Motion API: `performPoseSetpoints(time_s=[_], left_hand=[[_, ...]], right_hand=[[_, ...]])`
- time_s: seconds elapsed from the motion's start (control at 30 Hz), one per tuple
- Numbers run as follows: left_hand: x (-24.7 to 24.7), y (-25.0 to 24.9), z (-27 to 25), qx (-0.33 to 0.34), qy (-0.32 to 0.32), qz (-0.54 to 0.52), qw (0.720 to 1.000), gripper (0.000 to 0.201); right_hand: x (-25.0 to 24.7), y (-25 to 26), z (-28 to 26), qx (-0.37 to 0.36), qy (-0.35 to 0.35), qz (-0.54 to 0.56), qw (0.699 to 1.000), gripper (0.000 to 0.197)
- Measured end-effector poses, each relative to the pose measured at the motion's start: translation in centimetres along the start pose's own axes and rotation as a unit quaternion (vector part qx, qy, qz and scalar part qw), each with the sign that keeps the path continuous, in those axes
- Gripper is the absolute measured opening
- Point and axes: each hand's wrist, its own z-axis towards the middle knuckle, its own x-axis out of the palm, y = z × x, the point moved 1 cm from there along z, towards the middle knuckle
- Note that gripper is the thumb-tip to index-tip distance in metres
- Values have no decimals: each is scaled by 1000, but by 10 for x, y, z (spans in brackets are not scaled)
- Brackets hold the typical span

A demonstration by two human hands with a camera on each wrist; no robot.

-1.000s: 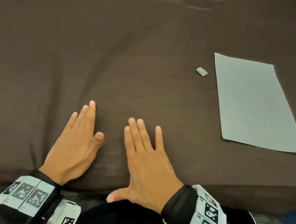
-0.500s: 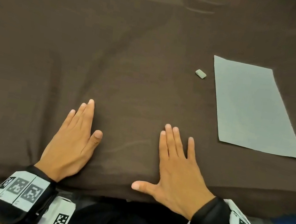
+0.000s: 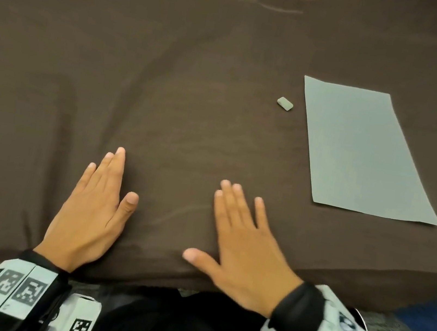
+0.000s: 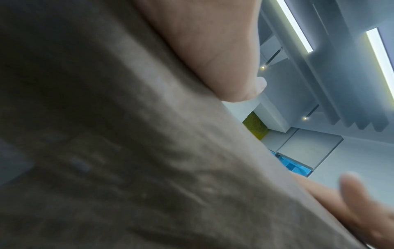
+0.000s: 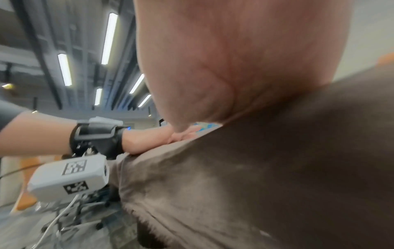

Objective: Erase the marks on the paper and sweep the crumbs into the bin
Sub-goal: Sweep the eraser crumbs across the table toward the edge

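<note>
Paper (image 3: pixel 362 151) untouched; eraser (image 3: pixel 285 103) beside it.
Right hand (image 3: pixel 243 252), fingers flat and spread, has shifted toward them; left hand (image 3: pixel 88 219) flat, unmoved.

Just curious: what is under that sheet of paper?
The paper lies flat on a brown cloth, which shows all around it. Anything beneath the sheet itself is covered and cannot be seen.

Matt brown cloth (image 3: pixel 167 85), smooth paper (image 3: pixel 362 151)

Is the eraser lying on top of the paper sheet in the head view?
No, the eraser lies on the brown cloth just left of the paper, with a gap between them.
</note>
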Motion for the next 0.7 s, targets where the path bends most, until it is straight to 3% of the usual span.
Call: performPoseSetpoints(time_s=[0.23, 0.3, 0.43, 0.5, 0.6, 0.7], left_hand=[[1, 0, 0, 3, 0, 9, 1000, 83], [1, 0, 0, 5, 0, 9, 1000, 82], [0, 0, 0, 5, 0, 8, 1000, 82], [0, 0, 0, 6, 0, 7, 1000, 82], [0, 0, -1, 6, -1, 10, 1000, 82], [1, 0, -1, 9, -3, 8, 1000, 81]], right_hand=[[-26, -77, -13, 107, 55, -19, 993, 100], [-19, -66, -12, 80, 66, -18, 994, 102], [-15, -25, -26, -63, 102, -4, 993, 95], [-23, -30, -32, -79, 109, 17, 991, 92], [-34, -64, -25, -17, 87, -14, 996, 95], [-40, -86, -9, 30, 125, -33, 991, 95]])
